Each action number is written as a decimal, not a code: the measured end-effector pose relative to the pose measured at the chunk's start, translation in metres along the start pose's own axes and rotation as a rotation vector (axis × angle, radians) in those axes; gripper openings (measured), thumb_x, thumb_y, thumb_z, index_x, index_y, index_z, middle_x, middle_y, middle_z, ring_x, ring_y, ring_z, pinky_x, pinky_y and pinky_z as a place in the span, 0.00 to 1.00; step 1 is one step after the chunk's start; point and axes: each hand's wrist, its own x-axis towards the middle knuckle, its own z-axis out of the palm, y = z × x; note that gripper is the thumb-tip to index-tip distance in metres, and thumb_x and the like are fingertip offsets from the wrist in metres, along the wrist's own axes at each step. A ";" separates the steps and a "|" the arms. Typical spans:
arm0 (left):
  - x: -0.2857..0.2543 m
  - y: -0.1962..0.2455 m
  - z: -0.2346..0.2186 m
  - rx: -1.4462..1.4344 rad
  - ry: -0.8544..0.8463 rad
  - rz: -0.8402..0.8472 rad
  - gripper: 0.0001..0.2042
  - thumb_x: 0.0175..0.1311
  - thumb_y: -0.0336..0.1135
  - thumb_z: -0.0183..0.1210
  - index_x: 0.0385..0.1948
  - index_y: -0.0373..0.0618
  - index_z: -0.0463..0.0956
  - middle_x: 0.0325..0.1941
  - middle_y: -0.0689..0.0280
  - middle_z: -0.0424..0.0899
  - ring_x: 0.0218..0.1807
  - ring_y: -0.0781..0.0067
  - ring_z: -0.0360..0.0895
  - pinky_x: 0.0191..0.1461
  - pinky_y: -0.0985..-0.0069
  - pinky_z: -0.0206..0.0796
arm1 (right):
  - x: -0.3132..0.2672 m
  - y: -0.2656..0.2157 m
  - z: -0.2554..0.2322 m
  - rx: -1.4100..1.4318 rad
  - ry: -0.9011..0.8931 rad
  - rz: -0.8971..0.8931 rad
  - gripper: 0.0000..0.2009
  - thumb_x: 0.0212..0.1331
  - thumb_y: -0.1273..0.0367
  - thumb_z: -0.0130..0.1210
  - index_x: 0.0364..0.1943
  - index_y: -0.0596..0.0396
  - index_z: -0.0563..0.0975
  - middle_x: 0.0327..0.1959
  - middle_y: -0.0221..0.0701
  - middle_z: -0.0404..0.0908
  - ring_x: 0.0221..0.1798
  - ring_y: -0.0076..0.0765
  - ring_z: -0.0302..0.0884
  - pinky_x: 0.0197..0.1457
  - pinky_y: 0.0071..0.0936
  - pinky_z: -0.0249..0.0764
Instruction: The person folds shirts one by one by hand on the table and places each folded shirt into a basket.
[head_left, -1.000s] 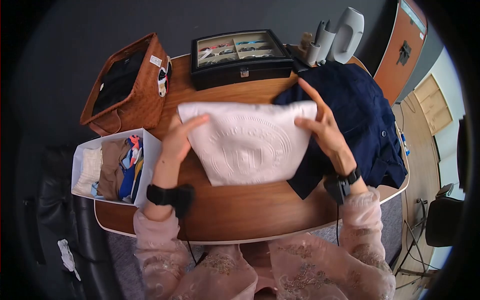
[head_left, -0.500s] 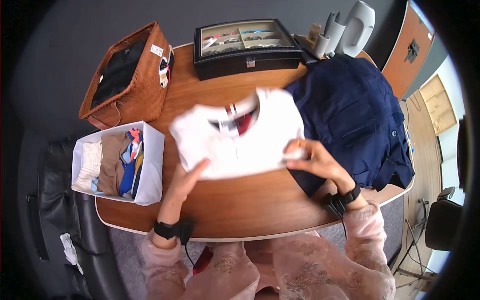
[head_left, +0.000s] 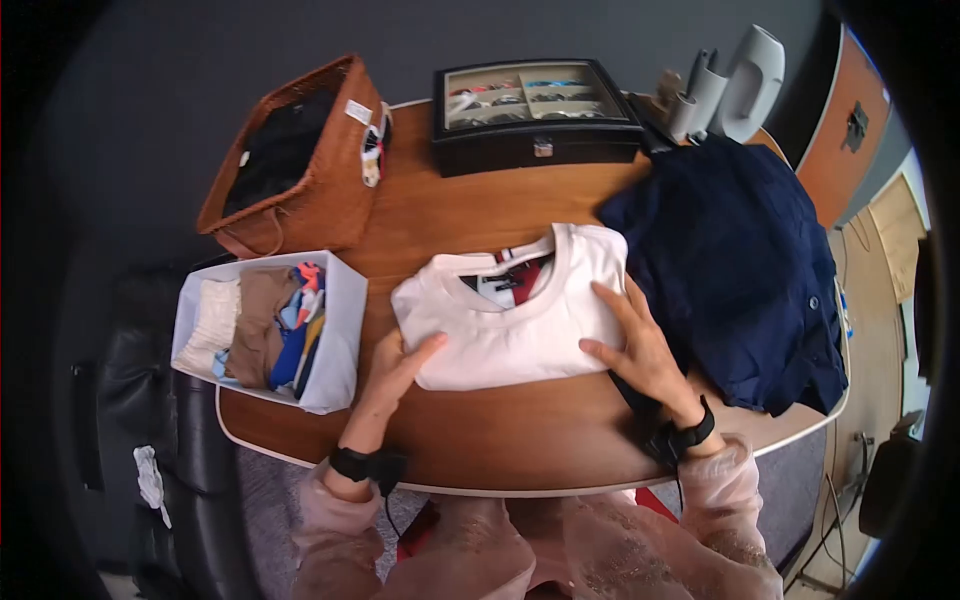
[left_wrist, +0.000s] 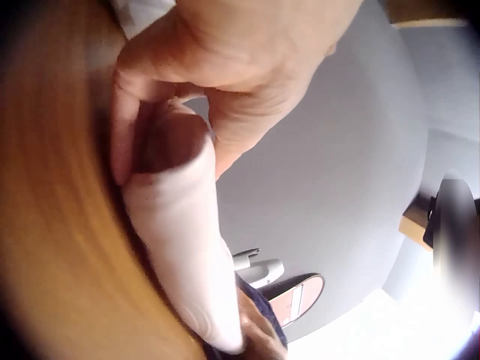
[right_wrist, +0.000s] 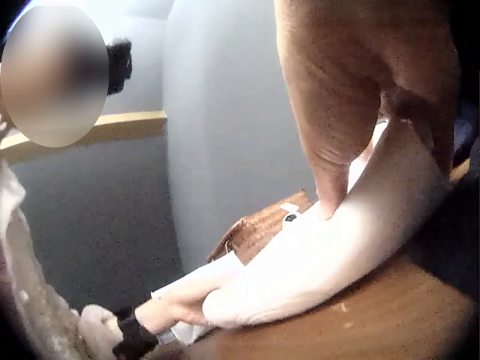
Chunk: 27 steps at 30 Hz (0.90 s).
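Note:
A folded white sweatshirt (head_left: 500, 350) lies near the middle of the wooden table, its round neckline towards the far side and a dark and red patch showing inside the collar. My left hand (head_left: 390, 375) holds its left side, thumb on top. At the opposite side my right hand (head_left: 645, 350) grips the fabric, thumb over the front. In the left wrist view the sweatshirt (left_wrist: 184, 240) shows as a thick rolled-looking fold between thumb and fingers. The right wrist view shows the right hand (right_wrist: 360, 90) with the cloth between thumb and fingers.
A white box (head_left: 345, 340) of folded clothes stands left, with a brown woven basket (head_left: 345, 200) behind it. At the back sits a black glass-lidded case (head_left: 540, 150) of eyewear. A navy garment (head_left: 740, 260) covers the right side, before grey-white containers (head_left: 755, 85).
The sweatshirt, earlier held up with its embossed face showing, has been tipped down and lowered towards the table, collar now facing up. Both hands moved with it, staying at its sides.

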 end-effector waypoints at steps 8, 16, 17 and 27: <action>-0.008 0.024 0.022 -0.422 -0.223 -0.158 0.25 0.55 0.31 0.62 0.55 0.36 0.65 0.52 0.62 0.74 0.51 0.72 0.74 0.54 0.74 0.67 | -0.001 0.005 0.006 0.082 0.011 0.020 0.30 0.44 0.67 0.66 0.56 0.51 0.69 0.65 0.52 0.53 0.65 0.57 0.57 0.62 0.36 0.62; -0.016 0.110 0.023 -0.365 -0.230 0.093 0.25 0.57 0.31 0.60 0.57 0.36 0.62 0.54 0.61 0.73 0.53 0.71 0.72 0.55 0.73 0.67 | -0.004 0.020 0.012 0.513 0.178 0.162 0.28 0.54 0.69 0.59 0.60 0.58 0.62 0.64 0.43 0.59 0.62 0.43 0.63 0.59 0.34 0.67; -0.016 0.126 0.021 -0.362 -0.229 0.096 0.25 0.57 0.31 0.60 0.57 0.36 0.62 0.54 0.61 0.73 0.53 0.71 0.72 0.55 0.73 0.67 | -0.003 0.022 0.012 0.516 0.180 0.160 0.28 0.54 0.69 0.59 0.60 0.58 0.62 0.64 0.43 0.59 0.62 0.43 0.63 0.59 0.34 0.67; 0.041 0.271 -0.075 -0.197 0.038 0.597 0.22 0.58 0.31 0.59 0.53 0.32 0.65 0.51 0.56 0.74 0.49 0.66 0.76 0.53 0.73 0.70 | -0.006 0.027 0.005 0.436 0.171 0.108 0.21 0.59 0.71 0.53 0.56 0.61 0.65 0.59 0.41 0.64 0.58 0.40 0.68 0.53 0.29 0.72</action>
